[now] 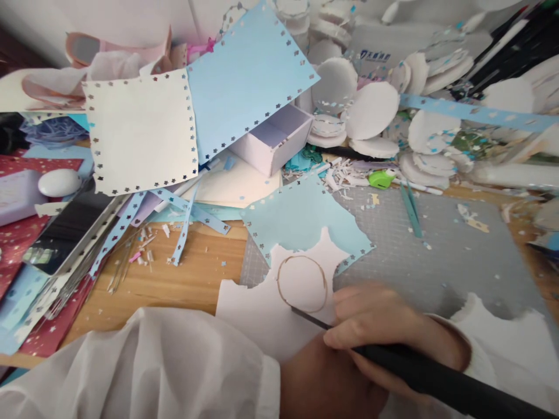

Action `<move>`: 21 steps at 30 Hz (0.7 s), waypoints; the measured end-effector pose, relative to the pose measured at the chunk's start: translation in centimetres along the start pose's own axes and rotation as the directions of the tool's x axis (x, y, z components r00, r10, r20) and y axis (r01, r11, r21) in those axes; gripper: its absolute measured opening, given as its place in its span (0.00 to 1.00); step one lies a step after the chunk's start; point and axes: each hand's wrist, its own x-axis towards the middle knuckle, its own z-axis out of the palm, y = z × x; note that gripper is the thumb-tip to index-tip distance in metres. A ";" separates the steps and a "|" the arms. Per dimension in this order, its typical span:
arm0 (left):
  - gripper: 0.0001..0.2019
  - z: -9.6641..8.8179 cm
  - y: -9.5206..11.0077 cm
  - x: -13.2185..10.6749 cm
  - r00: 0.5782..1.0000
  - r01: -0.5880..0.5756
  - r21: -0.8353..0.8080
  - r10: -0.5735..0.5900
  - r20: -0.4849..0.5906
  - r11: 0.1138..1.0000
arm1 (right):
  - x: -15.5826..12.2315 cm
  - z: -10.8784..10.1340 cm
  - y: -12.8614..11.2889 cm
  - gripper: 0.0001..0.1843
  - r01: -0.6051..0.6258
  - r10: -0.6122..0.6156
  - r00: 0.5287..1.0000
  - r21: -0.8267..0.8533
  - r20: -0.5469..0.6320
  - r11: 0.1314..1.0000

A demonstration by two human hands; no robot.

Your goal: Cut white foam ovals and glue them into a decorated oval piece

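My right hand (384,320) is closed around a black pen-shaped cutting tool (419,366) with a long, thin dark tip. That tip touches the lower left of a brown ring line (326,285) on a white sheet (248,305) that looks like foam. Curved notches run along the sheet's far edge. Beneath the right hand and the tool lies my left hand (334,378), reaching in from a white sleeve; its fingers are hidden. Light blue paper (305,209) with small flower punch-outs along its edges lies partly under the white sheet.
A grey cutting mat (458,256) covers the right side, with teal tweezers (410,209) on it. White discs (371,110) are piled behind. Cream punched paper (144,134), blue punched paper (248,81), a lilac box (279,142) and a phone (70,233) stand left and back.
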 end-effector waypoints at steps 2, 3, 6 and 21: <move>0.17 -0.2 0.0 -0.1 0.999 -0.038 0.084 0.038 0.001 0.996 | -0.2 -0.4 -0.1 0.10 -0.014 0.014 1.000 0.006 0.008 1.000; 0.18 -0.3 0.0 -0.2 0.999 -0.051 0.119 0.052 -0.006 0.992 | -0.3 -0.6 -0.1 0.10 -0.025 0.024 1.000 0.015 0.013 1.000; 0.21 -1.0 0.1 -0.6 0.996 -0.073 0.205 0.080 -0.026 0.976 | -0.6 -1.2 -0.2 0.10 -0.052 0.049 0.997 0.043 0.051 0.998; 0.30 -1.9 0.7 -1.8 0.985 -0.062 0.494 0.133 -0.111 0.867 | -0.5 -3.9 -0.4 0.13 -0.204 0.189 0.977 0.167 0.101 0.965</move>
